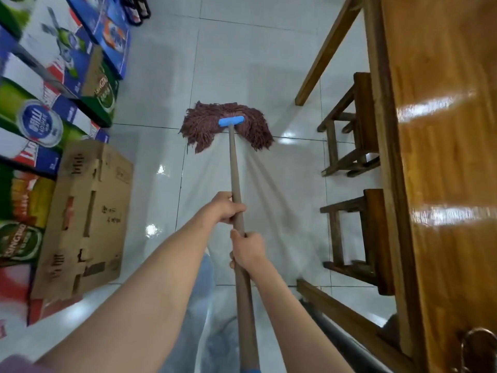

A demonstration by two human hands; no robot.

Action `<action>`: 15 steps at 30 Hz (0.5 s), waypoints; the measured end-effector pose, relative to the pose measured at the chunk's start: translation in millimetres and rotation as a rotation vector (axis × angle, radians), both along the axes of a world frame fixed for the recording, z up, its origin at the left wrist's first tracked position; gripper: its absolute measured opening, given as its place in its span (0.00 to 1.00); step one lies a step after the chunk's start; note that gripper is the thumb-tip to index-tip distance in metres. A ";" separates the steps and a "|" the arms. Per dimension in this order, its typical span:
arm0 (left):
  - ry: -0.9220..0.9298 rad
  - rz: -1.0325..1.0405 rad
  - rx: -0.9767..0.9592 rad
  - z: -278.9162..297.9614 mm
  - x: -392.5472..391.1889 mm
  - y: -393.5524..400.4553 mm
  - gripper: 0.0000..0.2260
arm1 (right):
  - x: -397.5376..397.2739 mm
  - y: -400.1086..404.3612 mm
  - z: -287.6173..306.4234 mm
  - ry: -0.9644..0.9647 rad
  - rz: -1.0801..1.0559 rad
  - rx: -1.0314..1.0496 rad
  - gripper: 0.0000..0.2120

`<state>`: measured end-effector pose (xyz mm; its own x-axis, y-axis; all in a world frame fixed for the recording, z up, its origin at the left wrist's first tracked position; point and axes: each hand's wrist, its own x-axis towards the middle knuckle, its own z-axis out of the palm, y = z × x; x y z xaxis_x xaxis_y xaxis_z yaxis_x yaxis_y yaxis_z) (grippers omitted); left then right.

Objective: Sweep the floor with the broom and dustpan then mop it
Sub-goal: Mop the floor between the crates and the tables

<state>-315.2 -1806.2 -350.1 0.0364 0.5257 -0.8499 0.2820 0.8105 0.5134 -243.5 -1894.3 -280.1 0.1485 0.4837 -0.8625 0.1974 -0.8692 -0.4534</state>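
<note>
Nearest you, your right hand (247,250) is wrapped around the wooden mop handle (236,173), and your left hand (228,208) grips the same handle just ahead of it, fingers curled round the pole. Both hands sit well back from the mop head (204,125), which lies spread flat on the tiled floor (161,84) at the far end of the handle, its blue clamp (231,121) on top of the reddish-brown strands.

Expect the handle to be stiff and light in itself, but the head looks like soaked yarn: soft, floppy and likely heavy, dragging against the tile. With your hands this close together the head will have a lot of leverage on you; a wider spacing along the handle would probably give better control. The floor behind the mop head shows a wet sheen, so judge it slippery underfoot.

To the left of the mop head stand stacked drink cartons (48,119) and, nearer you, a flattened cardboard box (86,219) leaning against them; wet strands could soak that cardboard. To the right of the mop head stand two wooden stools (355,125) tucked beside a long wooden table (441,157), whose legs narrow the lane and could snag the strands.
</note>
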 end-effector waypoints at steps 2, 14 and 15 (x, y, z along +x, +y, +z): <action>0.042 -0.010 0.013 0.1 -4.1 34.3 0.12 | -4.0 35.4 -0.5 0.013 -0.008 -0.010 0.12; -0.100 0.132 -0.120 6.2 7.1 219.2 0.01 | 13.6 229.7 -0.9 -0.005 0.060 -0.010 0.16; -0.109 0.132 -0.128 7.6 10.5 235.8 0.01 | 18.8 246.3 0.2 0.000 0.067 -0.012 0.16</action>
<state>-304.6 -1570.4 -342.5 0.0696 0.4199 -0.9049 0.1176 0.8973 0.4255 -224.7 -1648.0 -279.9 0.1161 0.4821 -0.8684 0.2557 -0.8593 -0.4429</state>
